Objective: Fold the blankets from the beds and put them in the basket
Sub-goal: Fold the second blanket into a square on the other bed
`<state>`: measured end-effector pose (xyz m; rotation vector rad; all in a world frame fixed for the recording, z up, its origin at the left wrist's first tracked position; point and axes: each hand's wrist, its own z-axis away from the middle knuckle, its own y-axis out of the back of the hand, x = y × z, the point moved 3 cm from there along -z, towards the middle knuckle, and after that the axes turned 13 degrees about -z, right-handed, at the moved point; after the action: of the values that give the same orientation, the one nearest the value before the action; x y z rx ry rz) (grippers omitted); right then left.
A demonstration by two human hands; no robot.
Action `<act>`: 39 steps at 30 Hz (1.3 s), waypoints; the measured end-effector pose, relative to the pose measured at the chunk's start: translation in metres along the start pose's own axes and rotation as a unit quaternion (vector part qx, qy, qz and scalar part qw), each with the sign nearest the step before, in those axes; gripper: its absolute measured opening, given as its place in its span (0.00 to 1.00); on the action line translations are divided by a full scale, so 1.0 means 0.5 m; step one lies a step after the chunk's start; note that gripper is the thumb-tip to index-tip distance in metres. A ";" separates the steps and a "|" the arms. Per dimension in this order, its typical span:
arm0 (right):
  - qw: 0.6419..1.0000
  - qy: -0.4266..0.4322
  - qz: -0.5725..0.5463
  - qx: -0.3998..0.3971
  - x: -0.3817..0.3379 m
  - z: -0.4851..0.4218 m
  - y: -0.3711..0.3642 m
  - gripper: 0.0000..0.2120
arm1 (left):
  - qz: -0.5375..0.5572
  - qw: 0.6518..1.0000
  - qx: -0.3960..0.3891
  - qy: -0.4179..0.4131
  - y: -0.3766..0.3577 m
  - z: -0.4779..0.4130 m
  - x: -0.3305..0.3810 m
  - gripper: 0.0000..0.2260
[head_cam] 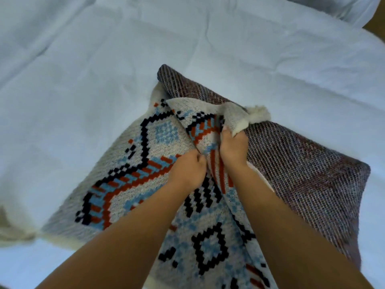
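Observation:
A knitted blanket (135,163) with a black, blue and rust diamond pattern on cream lies partly folded on the bed; its dark woven reverse side shows on the right. A white tassel (256,115) hangs at a lifted corner. My left hand (187,167) grips a fold of the patterned side near the blanket's middle. Right beside it, my right hand (234,146) pinches the raised edge just below the tassel corner. Both forearms reach in from the bottom of the view. No basket is in view.
The bed's white sheet (104,69) spreads all around the blanket, wrinkled in places. A white pillow (333,7) sits at the top right corner. Another cream tassel (12,230) lies at the left edge.

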<state>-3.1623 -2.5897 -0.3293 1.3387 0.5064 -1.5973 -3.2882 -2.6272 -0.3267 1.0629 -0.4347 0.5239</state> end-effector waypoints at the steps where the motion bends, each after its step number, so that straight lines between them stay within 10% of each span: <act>1: 1.000 0.023 0.009 -0.017 -0.009 0.038 -0.016 0.09 | 0.009 1.000 0.006 -0.001 0.015 0.010 -0.022 0.14; 6: 0.977 0.098 0.122 -0.144 -0.016 0.268 -0.130 0.14 | 0.185 0.978 -0.023 0.095 0.117 0.064 -0.158 0.26; 11: 0.882 0.177 0.310 -0.307 0.045 0.489 -0.283 0.07 | 0.320 0.909 -0.056 0.260 0.224 0.138 -0.360 0.27; 15: 0.828 0.192 0.390 -0.354 0.122 0.591 -0.383 0.12 | 0.212 0.920 -0.151 0.293 0.238 0.188 -0.492 0.19; 31: 0.718 0.224 0.451 -0.480 0.191 0.669 -0.404 0.32 | -0.045 0.974 -0.052 0.217 0.249 0.254 -0.644 0.11; 36: 0.764 0.155 0.421 -0.464 0.189 0.660 -0.405 0.26 | -0.144 0.971 -0.081 0.172 0.258 0.252 -0.653 0.04; 39: 0.842 0.064 0.339 -0.414 0.175 0.633 -0.399 0.20 | -0.317 0.937 -0.123 0.080 0.271 0.246 -0.639 0.20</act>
<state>-3.4917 -2.7851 -0.3608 0.7949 0.6145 -0.5678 -3.6342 -2.7475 -0.3621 0.8465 0.0021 -0.0243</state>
